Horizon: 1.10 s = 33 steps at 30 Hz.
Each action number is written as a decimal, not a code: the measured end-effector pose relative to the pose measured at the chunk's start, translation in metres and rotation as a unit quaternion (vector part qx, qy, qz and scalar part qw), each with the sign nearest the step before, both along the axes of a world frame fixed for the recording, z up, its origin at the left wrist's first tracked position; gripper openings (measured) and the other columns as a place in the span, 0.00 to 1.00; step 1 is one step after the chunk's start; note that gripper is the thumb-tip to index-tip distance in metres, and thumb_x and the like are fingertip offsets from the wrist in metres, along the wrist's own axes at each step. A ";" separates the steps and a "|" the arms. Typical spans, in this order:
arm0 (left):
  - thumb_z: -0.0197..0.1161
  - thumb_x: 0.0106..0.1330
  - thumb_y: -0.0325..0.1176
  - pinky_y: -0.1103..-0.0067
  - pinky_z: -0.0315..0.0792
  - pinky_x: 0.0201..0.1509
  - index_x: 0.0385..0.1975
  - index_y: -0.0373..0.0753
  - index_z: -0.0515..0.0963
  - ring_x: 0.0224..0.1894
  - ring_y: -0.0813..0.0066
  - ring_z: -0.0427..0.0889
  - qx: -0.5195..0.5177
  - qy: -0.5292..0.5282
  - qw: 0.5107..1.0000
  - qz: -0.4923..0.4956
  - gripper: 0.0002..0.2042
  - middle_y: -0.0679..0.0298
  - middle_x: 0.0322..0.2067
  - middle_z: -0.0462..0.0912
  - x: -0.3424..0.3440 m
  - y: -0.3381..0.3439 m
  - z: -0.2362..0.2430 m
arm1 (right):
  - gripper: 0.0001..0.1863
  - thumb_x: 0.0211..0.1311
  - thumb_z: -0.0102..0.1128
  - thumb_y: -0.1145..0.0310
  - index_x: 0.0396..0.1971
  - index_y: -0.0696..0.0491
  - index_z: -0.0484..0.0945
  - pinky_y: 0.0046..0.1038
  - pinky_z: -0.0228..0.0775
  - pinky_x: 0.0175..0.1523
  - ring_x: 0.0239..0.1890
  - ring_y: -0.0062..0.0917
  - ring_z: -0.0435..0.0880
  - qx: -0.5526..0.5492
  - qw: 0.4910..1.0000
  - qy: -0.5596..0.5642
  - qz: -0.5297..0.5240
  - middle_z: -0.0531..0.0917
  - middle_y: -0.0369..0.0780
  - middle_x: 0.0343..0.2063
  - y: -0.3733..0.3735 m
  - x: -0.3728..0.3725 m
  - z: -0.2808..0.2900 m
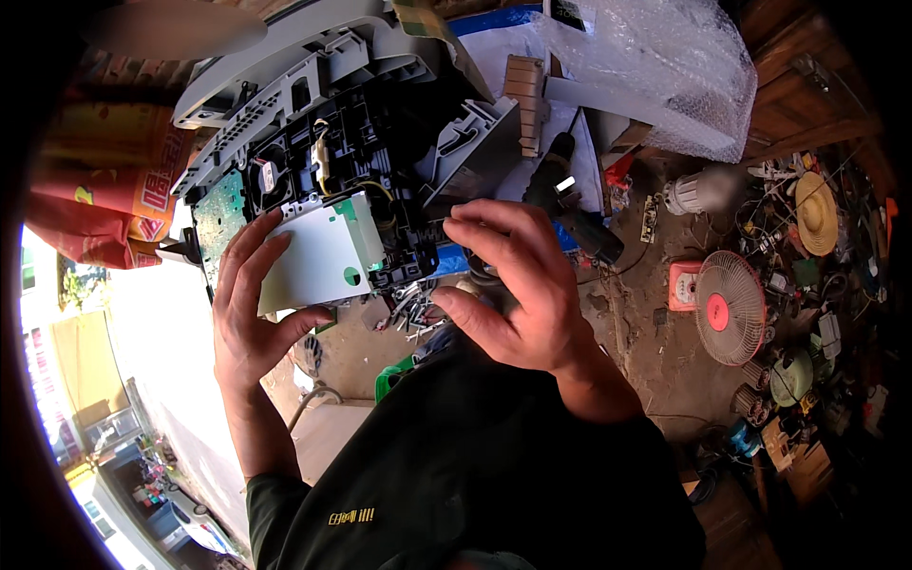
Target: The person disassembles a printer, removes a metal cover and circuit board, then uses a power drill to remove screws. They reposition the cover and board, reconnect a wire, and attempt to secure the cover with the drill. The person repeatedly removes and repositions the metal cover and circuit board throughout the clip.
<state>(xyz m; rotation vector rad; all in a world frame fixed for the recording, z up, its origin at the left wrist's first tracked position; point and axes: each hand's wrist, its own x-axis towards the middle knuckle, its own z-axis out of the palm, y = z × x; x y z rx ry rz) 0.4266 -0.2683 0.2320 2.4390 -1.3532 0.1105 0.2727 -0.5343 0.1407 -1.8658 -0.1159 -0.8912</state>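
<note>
The opened machine [366, 142] sits just beyond the hands, its pale metal plate [306, 255] between them. The left hand [249, 318] curls around the plate's left side; whether it grips firmly, I cannot tell. The right hand [527, 299] is apart from it, thumb and fingers spread beside the frame; whether its fingertips touch is unclear. The left fingers cover part of the plate, and deep shadow obscures the machine's inside. The plate is smooth, with green patches near its right edge.
</note>
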 end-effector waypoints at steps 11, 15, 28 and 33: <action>0.81 0.45 0.61 0.56 0.77 0.66 0.67 0.35 0.73 0.65 0.43 0.79 -0.005 -0.028 0.999 -0.030 0.51 0.43 0.65 0.79 0.009 -0.004 -0.010 | 0.24 0.56 0.79 0.69 0.52 0.58 0.82 0.42 0.72 0.59 0.55 0.42 0.80 0.060 0.998 -0.005 0.009 0.80 0.45 0.54 0.008 -0.002 -0.011; 0.83 0.43 0.60 0.56 0.78 0.64 0.69 0.35 0.72 0.64 0.44 0.81 -0.010 -0.018 1.000 -0.016 0.53 0.44 0.64 0.79 0.001 -0.010 -0.010 | 0.24 0.55 0.79 0.71 0.52 0.59 0.82 0.40 0.73 0.58 0.53 0.42 0.82 0.059 0.998 0.000 0.028 0.82 0.47 0.54 0.003 -0.001 -0.011; 0.83 0.43 0.56 0.55 0.76 0.64 0.65 0.35 0.75 0.59 0.44 0.82 -0.023 -0.039 0.998 -0.035 0.48 0.50 0.59 0.83 -0.002 -0.024 0.002 | 0.29 0.55 0.81 0.68 0.55 0.65 0.81 0.37 0.78 0.54 0.50 0.41 0.83 -0.011 0.998 -0.017 0.058 0.83 0.51 0.52 0.000 0.023 0.013; 0.84 0.38 0.59 0.50 0.72 0.66 0.67 0.37 0.74 0.61 0.43 0.81 -0.024 -0.033 0.999 -0.032 0.53 0.47 0.61 0.81 0.001 -0.009 0.001 | 0.34 0.55 0.83 0.62 0.57 0.66 0.79 0.39 0.78 0.53 0.50 0.42 0.83 -0.052 0.996 -0.002 0.066 0.83 0.52 0.53 0.004 0.034 0.021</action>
